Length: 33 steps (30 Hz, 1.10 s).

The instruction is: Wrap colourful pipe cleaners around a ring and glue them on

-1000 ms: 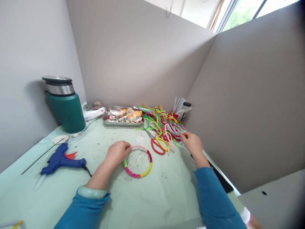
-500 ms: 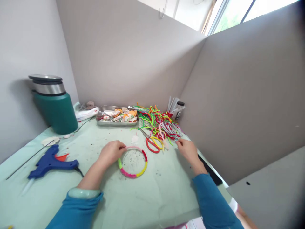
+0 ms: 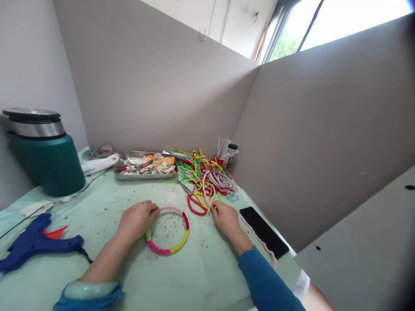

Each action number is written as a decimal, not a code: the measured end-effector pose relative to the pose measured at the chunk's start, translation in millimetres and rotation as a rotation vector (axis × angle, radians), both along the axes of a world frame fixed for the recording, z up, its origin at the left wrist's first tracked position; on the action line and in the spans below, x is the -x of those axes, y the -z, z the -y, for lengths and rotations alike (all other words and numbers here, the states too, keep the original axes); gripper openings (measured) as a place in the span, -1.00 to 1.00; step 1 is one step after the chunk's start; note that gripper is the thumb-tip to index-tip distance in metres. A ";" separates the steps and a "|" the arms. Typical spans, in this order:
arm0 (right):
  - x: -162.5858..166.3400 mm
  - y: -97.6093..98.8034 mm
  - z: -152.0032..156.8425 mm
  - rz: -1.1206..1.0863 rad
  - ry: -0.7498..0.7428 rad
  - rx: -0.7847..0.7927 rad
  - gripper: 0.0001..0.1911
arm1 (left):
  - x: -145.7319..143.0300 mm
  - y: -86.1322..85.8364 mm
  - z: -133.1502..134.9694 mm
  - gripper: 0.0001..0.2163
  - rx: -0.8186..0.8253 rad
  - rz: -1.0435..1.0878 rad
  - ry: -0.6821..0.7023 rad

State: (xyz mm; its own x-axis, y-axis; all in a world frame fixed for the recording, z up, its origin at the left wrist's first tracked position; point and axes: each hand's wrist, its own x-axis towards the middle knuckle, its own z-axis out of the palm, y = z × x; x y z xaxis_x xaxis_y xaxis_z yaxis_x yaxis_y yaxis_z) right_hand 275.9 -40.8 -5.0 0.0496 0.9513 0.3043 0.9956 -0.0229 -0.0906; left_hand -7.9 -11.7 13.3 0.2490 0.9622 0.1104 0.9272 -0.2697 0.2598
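A ring (image 3: 179, 247) wrapped in bands of pink, red, yellow, magenta and green fuzzy pipe cleaner lies on the table. My left hand (image 3: 138, 219) pinches its upper left edge, at the pale pink band. To the right, my right hand (image 3: 228, 219) has thumb and fingers closed on a pale pink pipe cleaner (image 3: 205, 183) that rises toward the pile. Just left of those fingers lie scissors (image 3: 196, 206) with red and yellow handles. Behind them is a tangled pile of coloured pipe cleaners (image 3: 196, 166).
A metal tray (image 3: 145, 177) of paper pieces stands at the back. At left are a green flask (image 3: 45, 162) and a blue glue gun (image 3: 42, 242). A black phone (image 3: 264, 231) lies at right, with a pink strand (image 3: 259, 239) along it. Grey panels (image 3: 155, 86) enclose the table.
My right hand has moved left from the pile's right edge to the pale pink pipe cleaner and closed on it. My left hand stays on the ring. The view has shifted right.
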 end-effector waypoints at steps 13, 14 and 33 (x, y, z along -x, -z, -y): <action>-37.2 -41.1 -54.5 -0.216 -0.066 -0.126 -0.72 | 3.5 6.3 -9.3 -0.68 0.130 0.261 -0.035; -38.4 -45.0 -62.1 -0.219 -0.071 -0.133 -0.71 | 4.5 6.6 -10.6 -0.64 0.155 0.328 -0.042; -52.8 -82.2 -242.0 -0.279 -0.064 -0.040 -0.68 | 5.6 7.5 -13.9 -0.76 0.229 0.361 -0.069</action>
